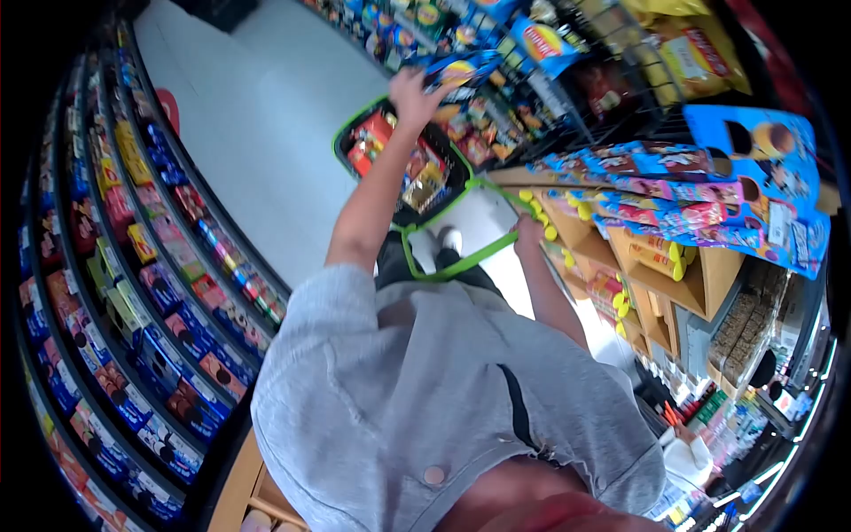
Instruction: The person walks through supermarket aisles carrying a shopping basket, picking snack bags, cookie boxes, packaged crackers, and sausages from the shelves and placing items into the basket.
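My left hand (415, 96) stretches forward over the basket. Its fingers are closed on a blue chip bag (459, 71) with a yellow round logo, close to the snack shelf. My right hand (529, 232) grips the green handle (479, 257) of a shopping basket. The basket (339, 140) is black with a green rim and hangs in front of my legs. Inside lie red snack packs (376, 131) and a gold-coloured, shiny pack (424, 188). My left forearm hides part of the basket's contents.
Curved shelves of packaged biscuits (133, 310) run along the left. Chip bags (542, 44) fill the rack ahead and to the right. Blue and pink hanging packs (656, 191) and a wooden shelf unit (691, 288) stand close on my right. The grey floor (239, 97) lies ahead.
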A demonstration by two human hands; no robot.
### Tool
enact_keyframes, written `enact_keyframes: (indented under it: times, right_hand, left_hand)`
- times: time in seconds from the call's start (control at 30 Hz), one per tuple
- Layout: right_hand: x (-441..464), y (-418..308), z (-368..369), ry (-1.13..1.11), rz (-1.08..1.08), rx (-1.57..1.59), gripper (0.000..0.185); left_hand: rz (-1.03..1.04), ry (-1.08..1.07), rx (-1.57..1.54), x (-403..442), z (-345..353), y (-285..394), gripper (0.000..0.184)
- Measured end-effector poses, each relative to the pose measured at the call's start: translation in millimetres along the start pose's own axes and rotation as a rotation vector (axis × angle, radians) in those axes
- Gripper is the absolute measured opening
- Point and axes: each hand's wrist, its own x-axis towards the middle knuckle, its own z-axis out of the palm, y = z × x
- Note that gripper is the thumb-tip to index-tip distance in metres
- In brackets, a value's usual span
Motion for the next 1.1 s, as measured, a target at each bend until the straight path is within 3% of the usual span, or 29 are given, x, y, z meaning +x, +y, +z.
enact_keyframes:
  times: [0.07, 0.1, 0.17, 0.27, 0.37, 0.43, 0.5, 0.6, 0.7, 0.8, 0.83, 0.97, 1.03, 1.1]
  right_hand:
    - [-47.6, -27.0, -39.2, 0.050, -0.033, 0.059, 0.018]
    - [-39.8, -3.3, 44.8, 0.054, -0.014, 0.145, 0.014]
    - [-51.6, -6.3, 40.4, 0.069, -0.017, 0.117, 0.010]
    - [-75.2, -7.0, 35.5, 0.160, -0.007, 0.071, 0.003]
    - [-90.5, -6.5, 38.1, 0.179, 0.035, 0.075, 0.006]
    - [-94.5, -7.7, 44.5, 0.211, 0.039, 0.104, 0.008]
    - [-96.1, -13.6, 52.8, 0.208, 0.037, 0.100, 0.009]
    - [-93.2, -16.9, 64.8, 0.183, 0.009, 0.103, 0.007]
    - [-90.8, -12.2, 74.3, 0.153, -0.055, 0.080, 0.011]
    - [-95.8, -23.1, 82.3, 0.142, -0.025, 0.083, 0.010]
    - [-97.7, -26.2, 82.4, 0.138, -0.019, 0.053, 0.010]
    - [-105.3, -30.5, 74.4, 0.194, -0.001, 0.023, 0.010]
    - [-106.7, -27.1, 63.5, 0.231, -0.001, -0.045, 0.010]
    - [-101.5, -16.1, 43.3, 0.237, 0.032, -0.029, 0.011]
  left_hand:
    - [-0.003, -0.044, -0.021, -27.8, 18.3, 21.4, 0.045]
    - [0.074, -0.068, -0.005, -6.8, 10.5, -53.8, 0.047]
    - [0.140, 0.020, -0.237, 5.8, 20.8, -30.9, 0.046]
    - [-0.145, -0.011, -0.644, -4.0, 71.3, -29.2, 0.037]
    - [-0.470, -0.320, -0.768, 4.5, 66.1, -32.4, 0.048]
    - [-0.313, -0.333, -0.266, -11.4, 99.5, -48.2, 0.062]
    - [-0.420, -0.451, -0.274, -17.1, 109.8, -64.4, 0.061]
    - [-0.450, -0.328, -0.110, -8.6, 113.3, -59.5, 0.051]
    - [-0.413, -0.354, -0.413, 1.0, 140.8, -75.0, 0.058]
    - [-0.469, -0.339, -0.703, -21.6, 217.2, -122.2, 0.073]
    - [-0.499, -0.415, -0.736, -8.6, 184.6, -105.8, 0.071]
    - [-0.535, -0.514, -0.558, 20.2, 152.3, -74.6, 0.070]
    - [-0.405, -0.465, -0.457, 19.6, 179.3, -82.7, 0.071]
    - [-0.461, -0.505, -0.352, 24.3, 183.1, -78.6, 0.067]
